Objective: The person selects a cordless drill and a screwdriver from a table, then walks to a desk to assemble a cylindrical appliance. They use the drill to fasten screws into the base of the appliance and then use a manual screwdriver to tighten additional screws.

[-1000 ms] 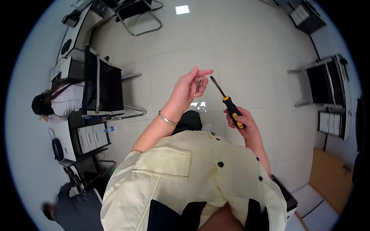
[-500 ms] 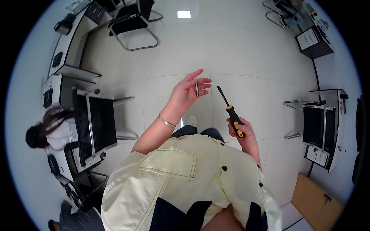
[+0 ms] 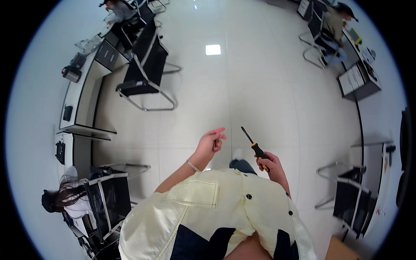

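My right hand (image 3: pixel 274 165) is wrapped round the handle of a screwdriver (image 3: pixel 259 151). Its handle is black with orange-yellow parts, and the dark shaft slants up and to the left. To the left of it, apart from the tool, my left hand (image 3: pixel 209 144) is partly curled, with the index finger pointing toward the shaft's tip. A short, thin metal piece (image 3: pixel 216 142) is held against its fingers; its exact kind is too small to make out. Both hands are in the air above the pale tiled floor (image 3: pixel 195 104).
A black chair (image 3: pixel 145 71) with a metal frame stands ahead on the left, beside a desk (image 3: pixel 89 82). More chairs (image 3: pixel 108 201) are at lower left and at right (image 3: pixel 351 195). People sit at desks near left (image 3: pixel 71 201), far left (image 3: pixel 121 15) and far right (image 3: pixel 333 26).
The view has tilted up and shows more of the room ahead. Both hands appear lower in the picture, and the left fingers are more curled. The screwdriver stays in the right hand.
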`<act>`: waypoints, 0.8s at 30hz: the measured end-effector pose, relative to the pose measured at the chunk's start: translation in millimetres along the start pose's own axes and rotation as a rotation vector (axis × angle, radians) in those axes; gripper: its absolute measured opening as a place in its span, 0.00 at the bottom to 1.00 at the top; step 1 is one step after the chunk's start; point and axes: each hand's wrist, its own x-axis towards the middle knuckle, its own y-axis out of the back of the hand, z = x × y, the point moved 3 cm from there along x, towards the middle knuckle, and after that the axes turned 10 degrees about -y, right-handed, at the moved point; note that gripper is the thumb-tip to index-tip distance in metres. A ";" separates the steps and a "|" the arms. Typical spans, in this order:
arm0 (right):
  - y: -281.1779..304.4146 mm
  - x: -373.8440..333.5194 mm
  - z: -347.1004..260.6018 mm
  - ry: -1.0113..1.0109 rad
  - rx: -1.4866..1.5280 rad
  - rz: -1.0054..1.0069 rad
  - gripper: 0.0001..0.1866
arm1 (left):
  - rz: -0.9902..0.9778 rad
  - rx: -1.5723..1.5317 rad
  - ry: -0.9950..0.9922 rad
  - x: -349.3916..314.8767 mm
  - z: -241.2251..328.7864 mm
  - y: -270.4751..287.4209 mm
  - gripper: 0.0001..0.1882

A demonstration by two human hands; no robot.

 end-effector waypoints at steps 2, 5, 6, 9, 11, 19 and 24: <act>8.7 50.2 -54.1 -0.024 -0.051 0.033 0.10 | -0.027 -0.020 -0.060 38.2 33.6 -15.8 0.15; 14.4 124.5 -123.9 -0.035 -0.115 0.021 0.09 | 0.028 -0.020 -0.139 85.6 78.2 -29.7 0.14; 16.8 152.1 -143.8 -0.039 -0.106 0.004 0.09 | 0.062 -0.022 -0.166 102.3 91.8 -27.8 0.15; 24.8 235.6 -207.1 -0.076 -0.153 -0.010 0.09 | 0.181 -0.100 -0.220 163.7 126.5 -15.8 0.14; 35.5 294.3 -242.3 -0.085 -0.150 0.006 0.08 | 0.257 -0.152 -0.251 212.2 150.3 -4.1 0.14; 154.4 489.8 -320.2 -0.254 -0.055 0.409 0.08 | 0.170 -0.126 -0.166 447.3 276.2 -52.9 0.17; 203.2 559.2 -371.4 -0.339 0.183 0.415 0.08 | 0.044 0.068 -0.092 582.7 360.8 -116.9 0.17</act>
